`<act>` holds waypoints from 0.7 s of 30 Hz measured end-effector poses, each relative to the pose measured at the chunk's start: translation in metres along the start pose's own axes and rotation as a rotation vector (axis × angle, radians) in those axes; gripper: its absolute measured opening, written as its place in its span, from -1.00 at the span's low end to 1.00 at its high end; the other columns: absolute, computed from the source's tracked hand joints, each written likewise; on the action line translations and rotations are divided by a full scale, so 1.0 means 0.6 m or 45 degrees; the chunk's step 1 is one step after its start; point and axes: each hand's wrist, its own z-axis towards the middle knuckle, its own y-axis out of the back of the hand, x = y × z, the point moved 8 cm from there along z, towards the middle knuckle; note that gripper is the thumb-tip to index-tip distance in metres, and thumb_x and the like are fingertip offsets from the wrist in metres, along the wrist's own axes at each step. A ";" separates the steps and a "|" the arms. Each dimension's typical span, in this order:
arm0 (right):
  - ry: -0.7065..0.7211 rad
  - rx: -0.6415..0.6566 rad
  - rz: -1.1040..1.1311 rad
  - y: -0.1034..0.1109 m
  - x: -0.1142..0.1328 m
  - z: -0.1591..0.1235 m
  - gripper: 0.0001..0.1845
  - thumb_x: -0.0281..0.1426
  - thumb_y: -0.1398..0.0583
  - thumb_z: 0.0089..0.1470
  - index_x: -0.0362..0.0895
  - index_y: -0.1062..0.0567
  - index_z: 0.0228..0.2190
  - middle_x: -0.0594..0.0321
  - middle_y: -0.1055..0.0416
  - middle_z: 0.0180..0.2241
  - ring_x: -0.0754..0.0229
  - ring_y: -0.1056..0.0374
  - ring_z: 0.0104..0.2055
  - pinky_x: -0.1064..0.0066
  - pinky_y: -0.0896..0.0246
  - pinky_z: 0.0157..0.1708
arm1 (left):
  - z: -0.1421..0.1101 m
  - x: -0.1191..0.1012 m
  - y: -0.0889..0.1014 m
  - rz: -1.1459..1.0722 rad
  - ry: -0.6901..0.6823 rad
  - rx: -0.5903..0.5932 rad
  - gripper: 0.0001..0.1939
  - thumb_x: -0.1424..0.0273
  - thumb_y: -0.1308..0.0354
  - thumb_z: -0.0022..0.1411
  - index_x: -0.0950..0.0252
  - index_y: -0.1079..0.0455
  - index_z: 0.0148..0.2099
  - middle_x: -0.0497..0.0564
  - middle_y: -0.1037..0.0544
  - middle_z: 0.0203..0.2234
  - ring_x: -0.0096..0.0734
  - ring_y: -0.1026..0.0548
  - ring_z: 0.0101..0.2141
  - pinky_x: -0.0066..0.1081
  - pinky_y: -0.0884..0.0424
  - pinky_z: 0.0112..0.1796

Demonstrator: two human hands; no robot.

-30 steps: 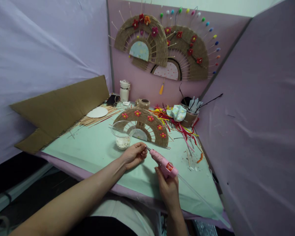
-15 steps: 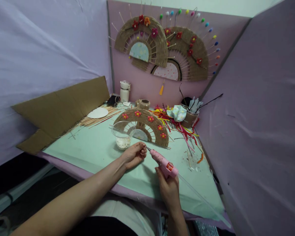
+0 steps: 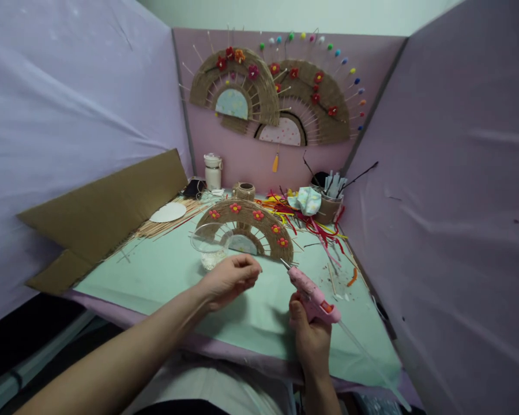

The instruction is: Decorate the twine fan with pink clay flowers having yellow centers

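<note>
My right hand [image 3: 312,334] grips a pink hot glue gun [image 3: 311,293], its metal nozzle tilted up to the left and a long clear glue stick [image 3: 367,360] trailing from its back. My left hand [image 3: 236,279] is closed in a pinch in front of the nozzle, apart from it; whatever tiny thing sits at the fingertips is too small to name. Just behind my left hand stands a clear plastic cup [image 3: 210,242] with small white bits at its bottom. Beyond it lies a twine-wrapped half-round fan [image 3: 266,230] with red flowers along its arc.
A cardboard sheet [image 3: 112,202] leans at the left beside thin sticks and a white oval [image 3: 168,212]. At the back are a white bottle [image 3: 213,173], a twine roll [image 3: 244,191], coloured pipe cleaners [image 3: 285,210] and a pot [image 3: 328,207] with twigs. Two decorated fans hang on the wall.
The glue gun has moved right, and its nozzle has come away from my left fingertips. My left hand has turned slightly, still pinched. The camera view has tilted up and shifted right.
</note>
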 end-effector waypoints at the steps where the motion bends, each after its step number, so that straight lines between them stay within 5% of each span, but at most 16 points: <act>1: 0.011 0.001 0.007 0.000 0.002 0.001 -0.63 -0.13 -0.28 -0.07 -0.19 -0.58 -0.35 0.11 -0.57 -0.43 0.13 -0.43 -0.49 0.38 -0.29 -0.57 | -0.004 -0.042 -0.011 0.161 -0.088 0.012 -0.65 0.25 -0.48 -0.20 0.37 -0.43 -0.52 -0.08 -0.35 -0.65 -0.62 -0.23 -0.60 -0.53 -0.11 -0.55; 6: 0.061 0.061 0.015 -0.009 0.016 0.002 -0.68 -0.16 -0.27 -0.06 -0.15 -0.58 -0.36 0.09 -0.57 -0.40 0.05 -0.46 -0.43 0.33 -0.34 -0.52 | 0.029 -0.275 -0.061 1.003 -0.658 -0.089 -0.76 0.29 -0.39 -0.10 0.36 -0.48 -0.46 -0.06 -0.48 -0.57 -0.54 -0.33 -0.51 -0.49 -0.19 -0.47; 9: 0.043 0.057 0.015 -0.009 0.013 0.002 -0.66 -0.13 -0.27 -0.07 -0.15 -0.58 -0.39 0.09 -0.57 -0.42 0.04 -0.46 -0.42 0.31 -0.35 -0.50 | 0.092 -0.344 -0.080 1.422 -0.781 -0.087 -0.83 0.37 -0.35 -0.06 0.39 -0.49 -0.45 -0.04 -0.51 -0.57 -0.51 -0.36 -0.48 -0.47 -0.23 -0.42; 14: 0.037 0.064 0.042 -0.009 0.007 0.003 -0.63 -0.11 -0.28 -0.07 -0.17 -0.60 -0.35 0.10 -0.56 -0.43 0.03 -0.46 -0.41 0.28 -0.39 -0.44 | 0.193 -0.340 -0.079 1.818 -0.703 0.119 -0.85 0.41 -0.36 -0.09 0.39 -0.49 -0.49 -0.06 -0.48 -0.63 -0.51 -0.35 -0.52 -0.47 -0.21 -0.44; 21: 0.143 0.161 0.108 -0.020 0.025 0.004 -0.65 -0.15 -0.28 -0.01 -0.12 -0.60 -0.24 0.09 -0.59 -0.36 0.01 -0.49 -0.30 0.23 -0.41 -0.25 | 0.230 -0.309 -0.076 1.948 -0.803 0.409 -0.86 0.39 -0.39 -0.11 0.32 -0.51 -0.50 -0.06 -0.47 -0.58 -0.51 -0.36 -0.50 -0.50 -0.19 -0.43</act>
